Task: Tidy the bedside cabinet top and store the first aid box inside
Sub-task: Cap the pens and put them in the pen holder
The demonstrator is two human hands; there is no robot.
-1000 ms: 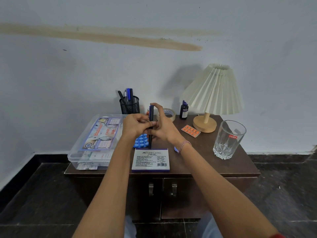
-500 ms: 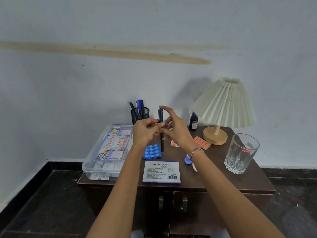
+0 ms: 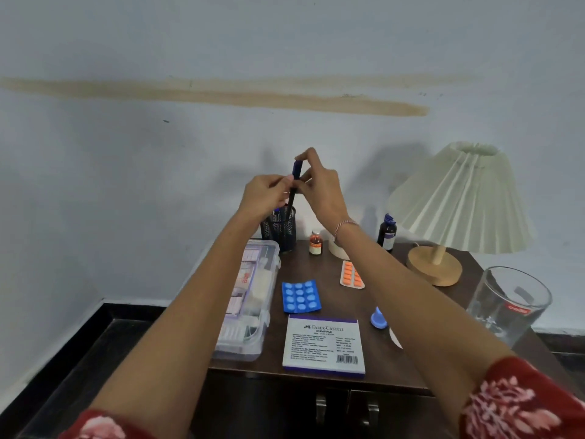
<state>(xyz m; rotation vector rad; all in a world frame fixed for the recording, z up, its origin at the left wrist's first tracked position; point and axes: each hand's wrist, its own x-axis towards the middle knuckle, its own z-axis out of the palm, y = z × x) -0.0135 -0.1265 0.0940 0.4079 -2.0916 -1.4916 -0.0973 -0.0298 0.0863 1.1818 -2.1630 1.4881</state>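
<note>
Right hand (image 3: 319,188) & left hand (image 3: 266,198) both pinch the blue pen (image 3: 297,172), near-upright w/ tip aimed at the mesh pen holder (image 3: 280,231) right below; first aid box (image 3: 253,299) sits on the counter (image 3: 332,299), left side.

Single head-worn wide-angle view, forward and down, close above the bedside cabinet top (image 3: 329,272), wall (image 3: 221,42) behind.

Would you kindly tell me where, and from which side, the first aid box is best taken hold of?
I'd take the first aid box by its two long sides, one hand each, coming from the front: it lies flat, running front to back along the left edge of the cabinet, and looks too wide for one hand.
</note>
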